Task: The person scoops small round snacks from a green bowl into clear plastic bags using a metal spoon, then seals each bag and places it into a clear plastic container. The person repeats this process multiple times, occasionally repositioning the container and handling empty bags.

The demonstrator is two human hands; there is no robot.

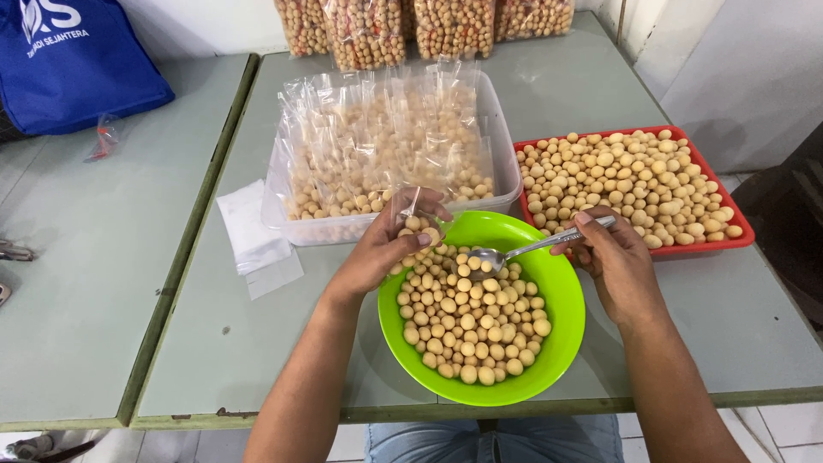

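My left hand (387, 244) holds a small clear plastic bag (415, 225) partly filled with tan round snack balls, just over the far left rim of a green bowl (566, 330). The bowl is full of the same tan balls (471, 319). My right hand (613, 257) grips the handle of a metal spoon (514, 252). Its scoop rests on the balls near the bag's mouth.
A clear plastic tub (506, 163) of filled small bags stands behind the bowl. A red tray (744, 231) of loose balls lies at right. Empty clear bags (255, 236) lie at left. Larger packed bags (411, 26) line the far edge. A blue bag (73, 64) sits on the neighbouring table.
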